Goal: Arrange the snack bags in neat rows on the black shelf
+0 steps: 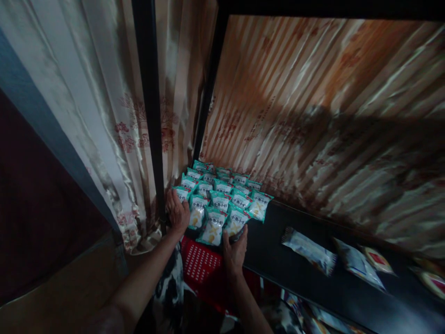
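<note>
Several teal-and-white snack packets point(212, 227) stand in close rows at the left end of a black shelf point(267, 236). My left hand point(178, 212) lies against the left side of the rows, fingers stretched forward beside a packet point(181, 193) at the edge. At the front right, my right hand point(235, 250) grips the lower part of a snack packet point(237, 221), thumb on its left and fingers on its right. Part of that packet's bottom is hidden by the hand.
Further right on the shelf lie a long pale packet point(309, 250), another packet point(358, 264) and a round-looking pack point(378, 260). A red perforated basket point(200, 262) is below the front edge. A dark post point(150, 93) and curtains point(295, 106) bound the corner.
</note>
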The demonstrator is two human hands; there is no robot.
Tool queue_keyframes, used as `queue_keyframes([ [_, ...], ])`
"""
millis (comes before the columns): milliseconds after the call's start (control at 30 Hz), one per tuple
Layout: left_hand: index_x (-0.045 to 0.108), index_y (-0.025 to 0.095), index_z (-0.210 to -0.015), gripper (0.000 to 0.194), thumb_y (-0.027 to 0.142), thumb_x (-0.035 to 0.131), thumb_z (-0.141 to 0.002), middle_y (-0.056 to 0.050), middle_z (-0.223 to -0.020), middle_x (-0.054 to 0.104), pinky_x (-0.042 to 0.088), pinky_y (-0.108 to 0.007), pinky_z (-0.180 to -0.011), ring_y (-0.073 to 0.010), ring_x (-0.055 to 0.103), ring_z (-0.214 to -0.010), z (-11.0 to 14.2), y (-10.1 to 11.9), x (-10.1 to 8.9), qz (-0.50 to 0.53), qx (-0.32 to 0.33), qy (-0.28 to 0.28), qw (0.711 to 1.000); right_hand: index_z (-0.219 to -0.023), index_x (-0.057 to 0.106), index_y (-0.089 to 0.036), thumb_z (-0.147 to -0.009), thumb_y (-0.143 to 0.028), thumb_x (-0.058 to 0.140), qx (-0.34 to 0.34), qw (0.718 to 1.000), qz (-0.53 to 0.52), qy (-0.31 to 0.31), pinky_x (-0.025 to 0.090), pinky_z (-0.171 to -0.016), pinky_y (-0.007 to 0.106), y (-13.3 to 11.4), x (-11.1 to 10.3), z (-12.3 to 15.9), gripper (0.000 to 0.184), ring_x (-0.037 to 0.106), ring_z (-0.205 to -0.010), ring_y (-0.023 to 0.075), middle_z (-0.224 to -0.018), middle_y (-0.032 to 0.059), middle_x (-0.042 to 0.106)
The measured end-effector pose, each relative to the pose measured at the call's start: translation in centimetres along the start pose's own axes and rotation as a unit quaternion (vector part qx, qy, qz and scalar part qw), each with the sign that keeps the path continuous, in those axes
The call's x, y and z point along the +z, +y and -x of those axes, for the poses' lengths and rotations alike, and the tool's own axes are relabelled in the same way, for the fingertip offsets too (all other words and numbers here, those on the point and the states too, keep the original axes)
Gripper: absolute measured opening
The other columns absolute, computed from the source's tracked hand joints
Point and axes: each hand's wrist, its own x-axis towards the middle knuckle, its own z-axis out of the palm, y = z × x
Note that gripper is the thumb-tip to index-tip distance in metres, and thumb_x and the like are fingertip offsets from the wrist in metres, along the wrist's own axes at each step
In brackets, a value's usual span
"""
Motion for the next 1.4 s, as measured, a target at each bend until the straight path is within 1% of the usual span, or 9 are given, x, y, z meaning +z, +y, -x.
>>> queue_keyframes([
  [100, 0.025, 0.007, -0.143, 0.057, 0.03, 0.037, -0.092, -0.022, -0.151, 0.021, 0.02, -0.055, -0.113, -0.0313, 0.012, -0.142, 0.1, 0.1, -0.8, -0.001, 0.02, 0.008, 1.0, -0.144, 0.023, -0.008, -0.08, -0.063, 0.049, -0.037, 0.999, 0.013, 0.028, 0.032, -0.103, 0.054, 0.0, -0.1, 0.1, 0.089, 0.033, -0.132, 0.037, -0.142, 0.0261, 0.034],
  [167, 0.023, 0.005, -0.144, 0.057, 0.03, 0.035, -0.093, -0.022, -0.153, 0.014, 0.015, -0.056, -0.113, -0.0317, 0.006, -0.143, 0.8, 0.6, -1.6, 0.002, 0.065, -0.006, 0.998, -0.144, 0.021, -0.008, -0.082, -0.061, 0.048, -0.064, 0.996, 0.034, 0.041, 0.032, -0.102, 0.056, -0.2, -0.3, 0.4, 0.086, 0.031, -0.133, 0.0369, -0.142, 0.0264, 0.034],
  [267, 0.023, 0.01, -0.145, 0.057, 0.031, 0.035, -0.093, -0.018, -0.154, 0.013, 0.016, -0.054, -0.113, -0.0308, 0.007, -0.143, 3.1, 1.6, -3.0, 0.03, 0.164, -0.065, 0.984, -0.144, 0.024, -0.012, -0.085, -0.055, 0.047, -0.12, 0.988, 0.083, 0.055, 0.032, -0.1, 0.059, -0.8, -0.7, 1.0, 0.076, 0.028, -0.134, 0.0368, -0.144, 0.0249, 0.031],
  [367, 0.024, 0.017, -0.145, 0.055, 0.03, 0.036, -0.093, -0.013, -0.155, 0.016, 0.017, -0.052, -0.114, -0.0291, 0.009, -0.143, 6.1, 2.5, -3.9, 0.031, 0.276, -0.152, 0.949, -0.14, 0.032, -0.017, -0.088, -0.049, 0.048, -0.174, 0.978, 0.11, 0.037, 0.034, -0.099, 0.058, -1.1, -1.0, 1.4, 0.063, 0.028, -0.134, 0.035, -0.146, 0.0211, 0.028],
  [500, 0.026, 0.015, -0.145, 0.056, 0.03, 0.038, -0.092, -0.013, -0.153, 0.021, 0.017, -0.052, -0.114, -0.0287, 0.009, -0.143, 8.6, 2.7, -3.4, 0.011, 0.334, -0.205, 0.92, -0.138, 0.036, -0.019, -0.089, -0.048, 0.046, -0.172, 0.978, 0.111, 0.028, 0.035, -0.097, 0.058, -1.0, -1.2, 1.3, 0.058, 0.028, -0.134, 0.0351, -0.146, 0.0204, 0.027],
  [633, 0.024, 0.013, -0.145, 0.058, 0.033, 0.038, -0.092, -0.014, -0.151, 0.027, 0.016, -0.051, -0.114, -0.0277, 0.01, -0.143, 9.1, 2.4, -2.7, -0.006, 0.337, -0.209, 0.918, -0.136, 0.039, -0.02, -0.09, -0.046, 0.044, -0.163, 0.981, 0.101, 0.03, 0.034, -0.097, 0.058, -0.8, -1.4, 0.9, 0.053, 0.027, -0.134, 0.0346, -0.146, 0.0197, 0.026],
  [800, 0.019, 0.012, -0.146, 0.061, 0.033, 0.039, -0.092, -0.016, -0.152, 0.024, 0.018, -0.051, -0.114, -0.0283, 0.011, -0.143, 9.6, 2.7, -2.8, 0.019, 0.334, -0.2, 0.921, -0.131, 0.045, -0.021, -0.091, -0.044, 0.043, -0.161, 0.981, 0.104, 0.031, 0.034, -0.098, 0.056, -0.9, -1.9, 1.3, 0.047, 0.028, -0.133, 0.0333, -0.146, 0.0178, 0.025],
  [1033, 0.007, 0.013, -0.148, 0.065, 0.022, 0.036, -0.091, -0.017, -0.153, 0.019, 0.025, -0.051, -0.111, -0.0287, 0.013, -0.142, 11.4, 3.2, -2.8, 0.026, 0.321, -0.203, 0.925, -0.115, 0.057, -0.018, -0.092, -0.032, 0.046, -0.231, 0.967, 0.104, 0.013, 0.038, -0.096, 0.052, -2.0, -2.0, 2.9, 0.029, 0.032, -0.13, 0.0304, -0.142, 0.0165, 0.031],
  [1400, 0.005, 0.014, -0.148, 0.061, 0.024, 0.032, -0.094, -0.017, -0.154, 0.015, 0.032, -0.047, -0.11, -0.0273, 0.016, -0.142, 12.0, 2.7, -2.6, 0.071, 0.274, -0.225, 0.932, -0.113, 0.06, -0.017, -0.093, -0.032, 0.043, -0.221, 0.973, 0.074, -0.01, 0.04, -0.095, 0.052, -2.2, -1.8, 3.7, 0.03, 0.039, -0.124, 0.0288, -0.134, 0.0158, 0.041],
])
